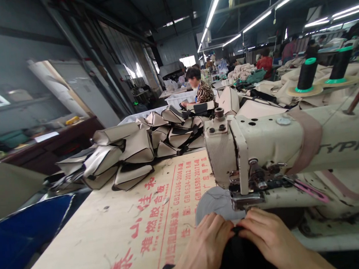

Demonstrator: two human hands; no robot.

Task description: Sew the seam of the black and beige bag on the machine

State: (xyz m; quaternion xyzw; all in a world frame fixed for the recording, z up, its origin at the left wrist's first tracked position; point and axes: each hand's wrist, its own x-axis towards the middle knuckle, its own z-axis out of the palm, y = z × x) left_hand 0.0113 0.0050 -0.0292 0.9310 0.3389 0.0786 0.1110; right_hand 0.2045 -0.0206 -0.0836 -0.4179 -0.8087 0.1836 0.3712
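Observation:
Just in front of the sewing machine (261,144), my left hand (208,242) and my right hand (266,231) come close together at the bottom of the head view. Between them they pinch the upper edge of a black fabric piece (240,258). The fingers of both hands are bent and closed on it; the rest hangs down toward me, partly hidden by my hands. Directly beyond the fingertips are the machine's needle area and a round grey plate (214,204). Pink-handled thread snips (309,188) rest on the machine arm.
A plywood table (112,227) with red printing spreads left of the machine. Beige bag pieces with black edging (137,146) are heaped along its far side. Black thread spools (307,74) stand above the machine. A blue container (29,237) is at lower left. Another person (203,87) sits beyond the heap.

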